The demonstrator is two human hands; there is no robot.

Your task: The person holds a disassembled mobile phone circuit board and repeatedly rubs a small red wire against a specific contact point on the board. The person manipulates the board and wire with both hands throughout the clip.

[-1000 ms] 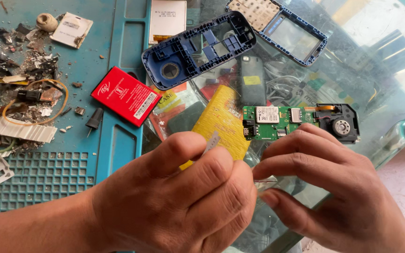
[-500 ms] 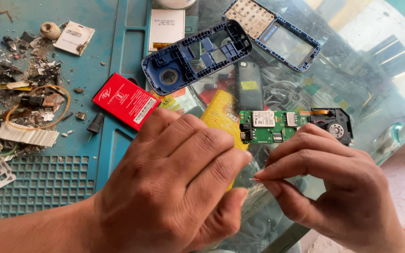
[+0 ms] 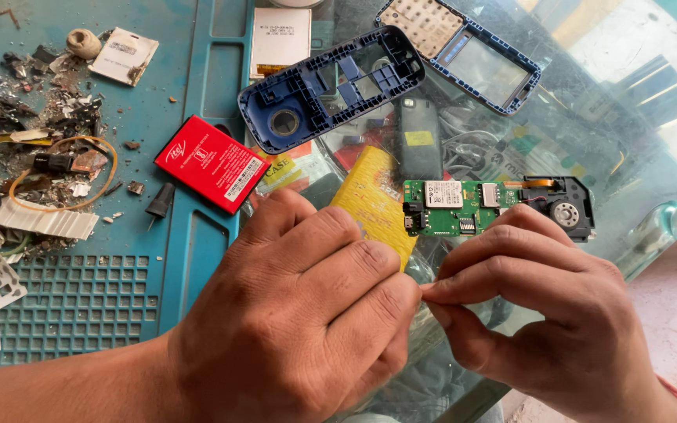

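Nearest the camera, the left hand (image 3: 291,321) and the right hand (image 3: 546,313) meet fingertip to fingertip over the glass table (image 3: 652,164). The fingers of both are pressed together at one spot, as if pinching something very small, but what sits between them is hidden, so I cannot tell what they hold. Just behind the left hand's knuckles a yellow pad (image 3: 370,200) sticks out, partly covered by the hand. Just beyond the right hand lies a green circuit board (image 3: 452,207), with a black speaker part (image 3: 562,205) touching its right end. To the left, on the blue work mat (image 3: 197,251), rests a red battery (image 3: 213,163). Behind the board lies a dark phone body (image 3: 418,141). Farther off sit a blue phone frame (image 3: 331,86) and a blue keypad cover (image 3: 464,51). At the far left, scraps and a loop of wire (image 3: 60,168) lie scattered.
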